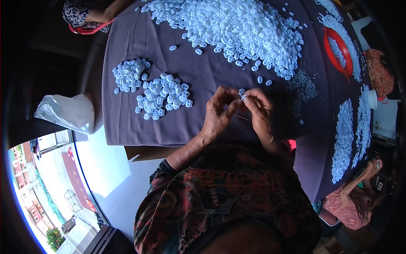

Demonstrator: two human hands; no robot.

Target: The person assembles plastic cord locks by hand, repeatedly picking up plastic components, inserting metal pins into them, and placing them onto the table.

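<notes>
Over the near edge of a purple tablecloth point(139, 127), the person's left hand point(216, 114) and right hand point(259, 111) meet, fingertips pinched together on one small white plastic piece point(242, 93) held between them; a thin pin or wire seems to run below the hands, though it is too fine to be sure. Taking the cloth as the landmark, a large heap of loose white pieces point(237, 29) covers its far middle, and two small piles point(150, 86) sit on its left part, near the hands. A patch of small grey metal parts point(302, 86) lies just right of the hands. Judging by sizes, little seems finished: the small piles are slight beside the big heap. A red tray point(326, 36) of pieces and long white rows point(344, 139) lie along the right side, where another person's hand point(372, 166) works.
</notes>
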